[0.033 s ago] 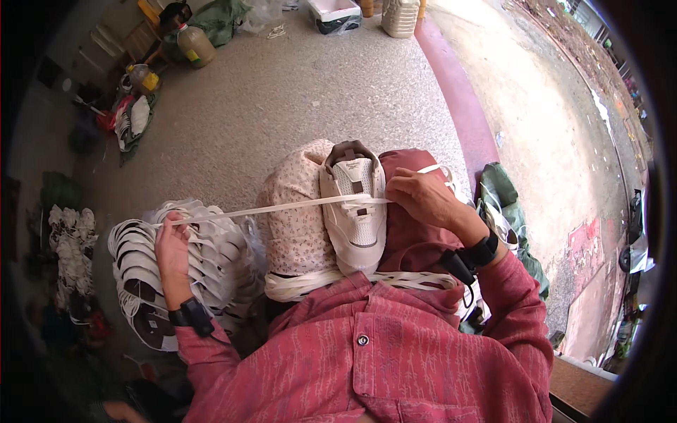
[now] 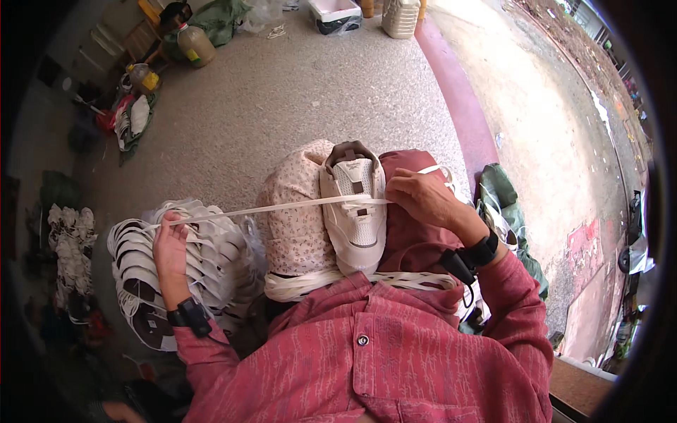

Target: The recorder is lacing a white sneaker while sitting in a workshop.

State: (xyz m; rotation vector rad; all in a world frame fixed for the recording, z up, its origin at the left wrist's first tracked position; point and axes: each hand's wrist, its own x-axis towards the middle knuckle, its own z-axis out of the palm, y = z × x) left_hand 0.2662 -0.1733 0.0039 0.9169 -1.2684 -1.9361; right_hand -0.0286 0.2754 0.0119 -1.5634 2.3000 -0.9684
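Left hand (image 2: 170,248) and right hand (image 2: 425,200) both pinch the white lace (image 2: 275,206), so hold it flat and evenly tensioned across the sneaker (image 2: 364,234) between them.

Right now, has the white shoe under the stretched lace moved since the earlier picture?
No, the white shoe shows no visible shift either way: it sits in the same place relative to the pink floor strip.

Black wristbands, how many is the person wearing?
2: one wristband at the wrist of the left hand, another at the right hand's. More could hide under the sleeves.
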